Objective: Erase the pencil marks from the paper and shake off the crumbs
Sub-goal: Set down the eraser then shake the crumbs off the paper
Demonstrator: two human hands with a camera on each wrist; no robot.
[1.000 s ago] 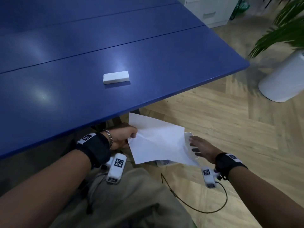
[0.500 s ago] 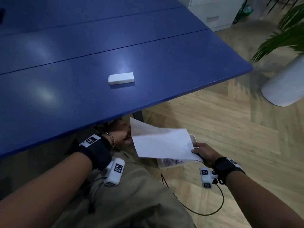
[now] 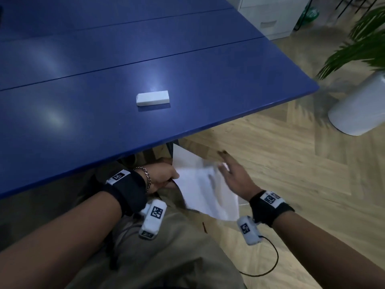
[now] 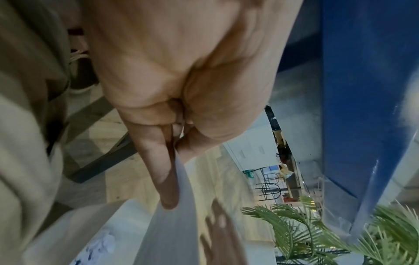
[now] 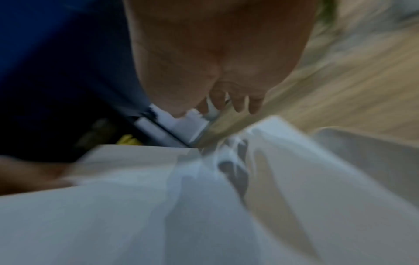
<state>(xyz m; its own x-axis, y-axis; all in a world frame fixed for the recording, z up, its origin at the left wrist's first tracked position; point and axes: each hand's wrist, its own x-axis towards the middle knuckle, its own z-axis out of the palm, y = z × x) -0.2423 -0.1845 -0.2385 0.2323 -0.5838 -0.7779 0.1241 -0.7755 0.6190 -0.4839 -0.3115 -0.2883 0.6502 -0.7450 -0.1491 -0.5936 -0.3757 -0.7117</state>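
Note:
The white paper [image 3: 200, 184] hangs below the blue table's [image 3: 83, 126] front edge, over my lap, bent and motion-blurred. My left hand [image 3: 164, 178] pinches its left edge between thumb and fingers [image 4: 167, 179], with the sheet [image 4: 172, 224] running away from them. My right hand [image 3: 233, 174] is over the paper's right side with fingers spread and straight, blurred, holding nothing. In the right wrist view its fingers [image 5: 238, 102] hang above the rippled sheet [image 5: 181, 215]. The white eraser [image 3: 152, 98] lies alone on the table.
A white bin [image 4: 75, 233] with crumpled scraps sits under the paper by my knee. A white plant pot [image 3: 358, 109] with green fronds stands at the right on the wooden floor. A white cabinet [image 3: 270, 17] is at the far right. A black cable [image 3: 270, 265] trails from my right wrist.
My right hand let go of the paper's right corner and rose over the sheet with fingers spread. The paper went from flat to bent and blurred. The left hand kept its pinch.

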